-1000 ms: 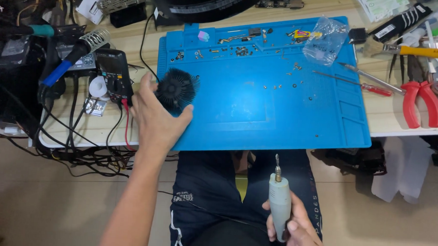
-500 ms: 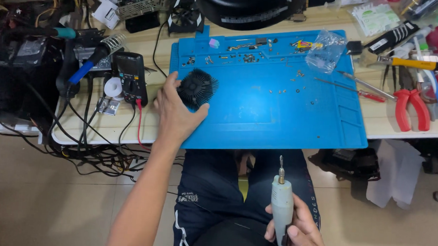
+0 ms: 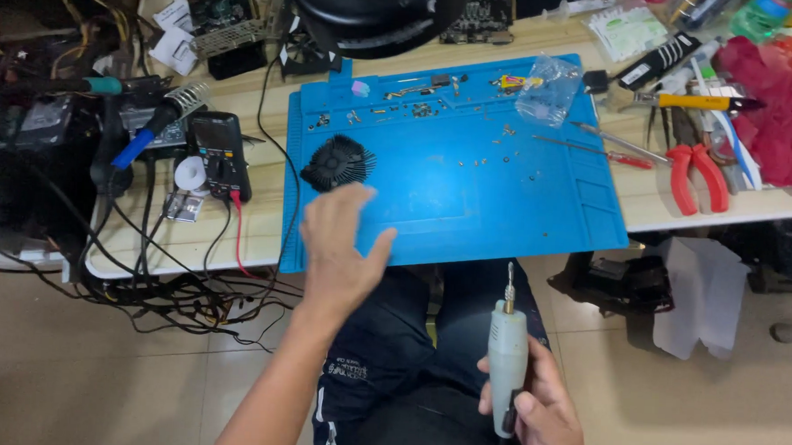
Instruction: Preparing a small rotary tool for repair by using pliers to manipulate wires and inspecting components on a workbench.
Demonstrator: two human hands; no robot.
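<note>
The blue work mat (image 3: 469,172) fills the centre of the frame, its near edge overhanging the pale table (image 3: 235,233), with most of its lower middle bare and small screws scattered toward the top. The left hand (image 3: 340,247) hovers open over the mat's lower left edge, fingers spread, just below the black round finned heatsink (image 3: 337,163) lying free near the mat's left side. Low in the frame, the right hand (image 3: 539,416) grips a grey electric screwdriver (image 3: 508,356) upright, while a clear plastic bag (image 3: 549,87) sits at the mat's upper right corner.

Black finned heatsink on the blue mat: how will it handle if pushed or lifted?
The black finned heatsink looks rigid, probably metal, so likely heavy for its size. Lying flat on the blue mat, it should slide, not roll. Its thin fins may bend if squeezed.
</note>
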